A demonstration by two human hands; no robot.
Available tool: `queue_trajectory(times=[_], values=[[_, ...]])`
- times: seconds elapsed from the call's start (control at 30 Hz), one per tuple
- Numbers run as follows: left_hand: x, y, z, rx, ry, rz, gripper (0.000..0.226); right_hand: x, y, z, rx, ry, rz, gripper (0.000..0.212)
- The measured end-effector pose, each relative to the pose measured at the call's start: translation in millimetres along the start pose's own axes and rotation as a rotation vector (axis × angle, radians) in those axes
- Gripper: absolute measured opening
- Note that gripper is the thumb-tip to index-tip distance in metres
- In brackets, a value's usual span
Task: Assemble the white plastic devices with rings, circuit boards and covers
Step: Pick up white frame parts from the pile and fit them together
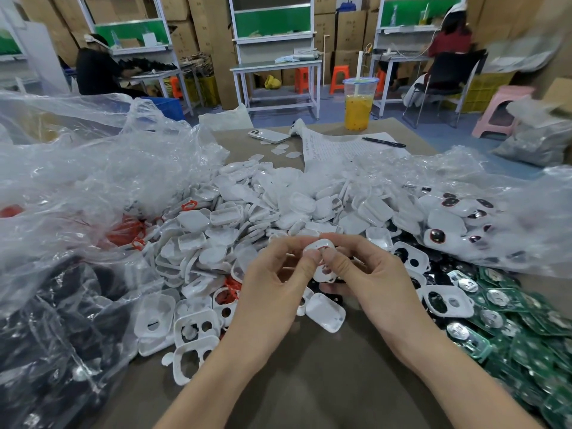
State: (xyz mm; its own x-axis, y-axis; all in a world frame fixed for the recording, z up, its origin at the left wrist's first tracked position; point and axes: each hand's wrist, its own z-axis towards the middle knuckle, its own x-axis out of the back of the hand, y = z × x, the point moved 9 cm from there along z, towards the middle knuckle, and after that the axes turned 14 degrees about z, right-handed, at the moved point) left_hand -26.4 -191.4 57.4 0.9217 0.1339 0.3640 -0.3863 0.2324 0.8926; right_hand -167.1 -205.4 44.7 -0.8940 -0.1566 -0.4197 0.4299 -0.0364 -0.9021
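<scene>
While held above the desk [309,382], one white plastic device [322,258] was pinched by left hand [275,292] and right hand [368,283] (thumbs on top); green circuit boards [526,320] lay right.

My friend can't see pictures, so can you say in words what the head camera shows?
A left hand and a right hand pinch a white plastic device over a brown table. Heaps of white shells lie behind it, orange rings to the left, green circuit boards to the right, clear bags around.
</scene>
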Motion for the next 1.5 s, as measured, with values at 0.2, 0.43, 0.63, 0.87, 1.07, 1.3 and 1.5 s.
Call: queue_trajectory(times=[0.2, 0.43, 0.63, 0.87, 1.07, 1.3, 1.5], values=[[-2, -2, 0, 0.017, 0.009, -0.015, 0.010, 3, -1, 1, -0.017, 0.023, -0.021, 0.022], [-12, 2, -5, 0.061, -0.001, -0.186, 0.012, 1, 9, 0, -0.100, 0.046, 0.186, 0.025], [-6, 0, -6, 0.066, 0.090, -0.169, 0.008, -8, 16, 0, -0.113, 0.002, 0.316, 0.036], [-1, 5, -7, 0.001, 0.140, 0.024, 0.014, -6, 14, 2, -0.094, -0.017, 0.186, 0.025], [-1, 8, -6, -0.066, 0.118, 0.133, 0.021, -3, 8, 2, -0.018, -0.003, 0.077, 0.025], [19, 0, 0, -0.116, 0.076, 0.449, 0.024, 14, 6, 9, -0.012, 0.107, 0.101, 0.032], [31, 9, 3, -0.204, 0.035, 0.781, 0.019, 23, 1, 9, 0.016, 0.155, 0.030, 0.033]])
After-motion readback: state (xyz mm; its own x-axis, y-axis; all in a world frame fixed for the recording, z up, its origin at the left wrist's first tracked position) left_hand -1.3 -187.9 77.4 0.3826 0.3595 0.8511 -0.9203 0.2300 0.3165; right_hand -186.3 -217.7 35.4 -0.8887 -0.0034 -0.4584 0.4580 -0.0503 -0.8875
